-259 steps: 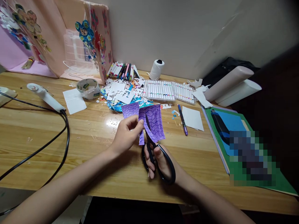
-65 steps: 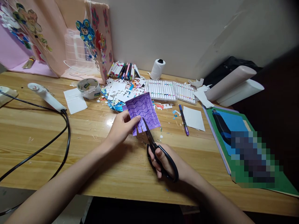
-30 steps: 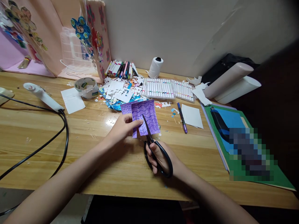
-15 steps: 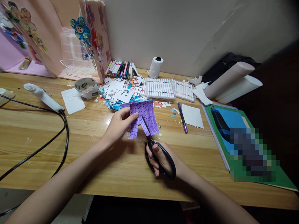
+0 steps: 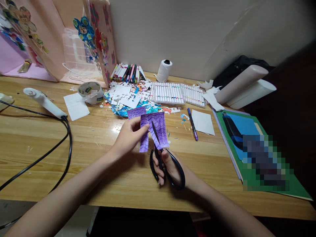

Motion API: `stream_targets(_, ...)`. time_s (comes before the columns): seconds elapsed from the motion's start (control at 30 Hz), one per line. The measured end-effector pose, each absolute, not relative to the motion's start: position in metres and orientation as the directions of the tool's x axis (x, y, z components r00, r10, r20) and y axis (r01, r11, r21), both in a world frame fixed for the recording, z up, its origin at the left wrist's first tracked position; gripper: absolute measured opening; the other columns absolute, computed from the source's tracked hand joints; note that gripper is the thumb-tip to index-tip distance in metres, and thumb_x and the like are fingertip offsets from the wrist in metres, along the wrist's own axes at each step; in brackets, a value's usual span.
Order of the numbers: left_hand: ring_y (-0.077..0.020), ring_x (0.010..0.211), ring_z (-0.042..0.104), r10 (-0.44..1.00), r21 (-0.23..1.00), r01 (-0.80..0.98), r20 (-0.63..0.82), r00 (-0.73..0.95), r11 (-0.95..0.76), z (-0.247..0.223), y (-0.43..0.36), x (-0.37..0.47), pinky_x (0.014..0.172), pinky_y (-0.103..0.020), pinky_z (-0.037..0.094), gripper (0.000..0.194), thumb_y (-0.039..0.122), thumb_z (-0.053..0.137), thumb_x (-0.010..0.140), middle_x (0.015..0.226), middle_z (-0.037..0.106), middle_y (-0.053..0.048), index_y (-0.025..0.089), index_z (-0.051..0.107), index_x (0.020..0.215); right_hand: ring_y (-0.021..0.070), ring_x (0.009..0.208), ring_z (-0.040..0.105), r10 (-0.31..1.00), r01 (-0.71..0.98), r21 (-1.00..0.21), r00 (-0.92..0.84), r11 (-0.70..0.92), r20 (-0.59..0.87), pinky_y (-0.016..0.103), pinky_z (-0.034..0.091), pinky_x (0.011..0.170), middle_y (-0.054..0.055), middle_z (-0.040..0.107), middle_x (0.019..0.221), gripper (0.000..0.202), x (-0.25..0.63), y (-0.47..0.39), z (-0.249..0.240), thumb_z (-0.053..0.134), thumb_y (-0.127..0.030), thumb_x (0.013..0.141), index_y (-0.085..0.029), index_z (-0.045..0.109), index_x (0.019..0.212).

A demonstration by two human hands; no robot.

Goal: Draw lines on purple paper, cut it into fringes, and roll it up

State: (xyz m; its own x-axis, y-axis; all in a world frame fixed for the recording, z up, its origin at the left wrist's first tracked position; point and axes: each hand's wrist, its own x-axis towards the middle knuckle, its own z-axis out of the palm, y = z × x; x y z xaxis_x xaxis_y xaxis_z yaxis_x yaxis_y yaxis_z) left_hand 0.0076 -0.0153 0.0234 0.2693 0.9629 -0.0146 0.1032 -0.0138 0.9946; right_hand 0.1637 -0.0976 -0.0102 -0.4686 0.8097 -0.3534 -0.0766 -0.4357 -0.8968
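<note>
My left hand (image 5: 130, 135) pinches a sheet of purple paper (image 5: 158, 125) marked with dark wavy lines, thumb in front and fingers behind. A slit runs up from the paper's lower edge, leaving a strip hanging on its left side. My right hand (image 5: 170, 166) grips black-handled scissors (image 5: 156, 133), whose blades point up and lie in the slit, one of them in front of the paper. The scissor handles are spread apart. Behind my left hand another purple piece (image 5: 136, 113) with the same lines shows; whether my fingers hold it too is hidden.
Paper scraps (image 5: 125, 98) pile up behind the hands, near marker sets (image 5: 168, 93) and a thread spool (image 5: 164, 70). A tape roll (image 5: 90, 92) and a white glue gun (image 5: 45, 102) with black cable lie left. Right are a purple pen (image 5: 192, 124), white paper (image 5: 203, 122) and a green folder (image 5: 254, 171).
The purple sheet and my left hand have shifted slightly right and toward me. The scissor handles have spread wider, and more of the purple piece behind shows.
</note>
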Motion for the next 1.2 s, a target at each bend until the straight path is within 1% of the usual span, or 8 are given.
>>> stream_targets(0.13,-0.0148,0.065,0.053,0.964,0.998,0.064,-0.036,0.263,0.02,0.0216,-0.0152,0.007,0.06,-0.028,0.04,0.021,0.034,0.06,0.076,0.072,0.059,-0.002,0.014,0.059,0.077,0.0075,0.03,0.044,0.838,-0.016,-0.923,-0.424,-0.385,-0.343,0.016,0.037,0.031,-0.009,0.04,0.043,0.066,0.1641,-0.0985,-0.0089,0.042,-0.085,0.069,-0.019,0.044,0.071)
stream_targets(0.3,-0.013,0.061,0.05,0.952,0.997,0.036,-0.078,0.295,0.071,0.0222,-0.0168,0.0088,0.057,-0.026,0.038,0.02,0.034,0.061,0.075,0.065,0.055,0.001,0.015,0.056,0.07,0.0085,0.035,0.05,0.843,-0.009,-0.94,-0.445,-0.34,-0.301,0.018,0.04,0.038,-0.007,0.045,0.047,0.074,0.1661,-0.0971,-0.0075,0.029,-0.09,0.067,-0.018,0.046,0.076)
stream_targets(0.4,-0.0125,0.062,0.05,0.945,0.996,0.024,-0.088,0.314,0.085,0.0239,-0.0184,0.0105,0.058,-0.025,0.038,0.021,0.034,0.062,0.074,0.065,0.054,0.001,0.015,0.055,0.067,0.009,0.035,0.049,0.841,-0.02,-0.933,-0.441,-0.359,-0.314,0.019,0.041,0.037,-0.007,0.044,0.046,0.074,0.1656,-0.0955,-0.0079,0.029,-0.09,0.066,-0.018,0.045,0.074)
stream_targets(0.6,-0.0115,0.06,0.049,0.943,0.988,-0.016,-0.139,0.301,0.151,0.0245,-0.0195,0.011,0.057,-0.024,0.038,0.02,0.033,0.063,0.072,0.065,0.054,0.002,0.015,0.057,0.067,0.0081,0.03,0.043,0.852,0.017,-0.928,-0.389,-0.373,-0.35,0.018,0.035,0.031,-0.008,0.038,0.041,0.07,0.1629,-0.0936,-0.0023,0.039,-0.089,0.064,-0.019,0.042,0.065)
stream_targets(0.7,-0.0122,0.062,0.051,0.94,0.985,-0.025,-0.153,0.304,0.168,0.0237,-0.0192,0.0109,0.059,-0.024,0.04,0.019,0.033,0.064,0.071,0.067,0.057,0.001,0.014,0.06,0.069,0.0084,0.032,0.046,0.852,0.036,-0.935,-0.401,-0.353,-0.337,0.018,0.035,0.033,-0.007,0.041,0.043,0.074,0.1643,-0.0944,-0.0004,0.033,-0.092,0.062,-0.019,0.043,0.068)
stream_targets(0.8,-0.0121,0.062,0.051,0.934,0.981,-0.052,-0.159,0.32,0.185,0.0242,-0.02,0.0115,0.059,-0.024,0.04,0.018,0.031,0.065,0.071,0.067,0.058,0.001,0.014,0.061,0.069,0.0094,0.036,0.05,0.863,0.027,-0.95,-0.412,-0.31,-0.293,0.019,0.039,0.037,-0.006,0.044,0.047,0.075,0.1661,-0.0952,-0.002,0.026,-0.091,0.067,-0.018,0.045,0.073)
stream_targets(1.07,-0.0118,0.061,0.051,0.923,0.971,-0.077,-0.187,0.335,0.225,0.0255,-0.0234,0.0134,0.059,-0.024,0.04,0.02,0.032,0.066,0.072,0.067,0.057,0.001,0.014,0.06,0.07,0.0086,0.03,0.046,0.877,0.018,-0.937,-0.347,-0.348,-0.332,0.017,0.033,0.032,-0.008,0.039,0.041,0.067,0.1633,-0.0952,-0.005,0.037,-0.086,0.07,-0.019,0.042,0.067)
stream_targets(1.2,-0.0134,0.068,0.054,0.938,0.984,-0.06,-0.142,0.316,0.169,0.0231,-0.0203,0.0115,0.064,-0.025,0.043,0.02,0.034,0.067,0.074,0.075,0.061,-0.001,0.014,0.063,0.076,0.0093,0.037,0.049,0.868,0.025,-0.952,-0.405,-0.304,-0.288,0.019,0.039,0.038,-0.006,0.043,0.048,0.073,0.1683,-0.0977,-0.0011,0.028,-0.089,0.069,-0.018,0.045,0.074)
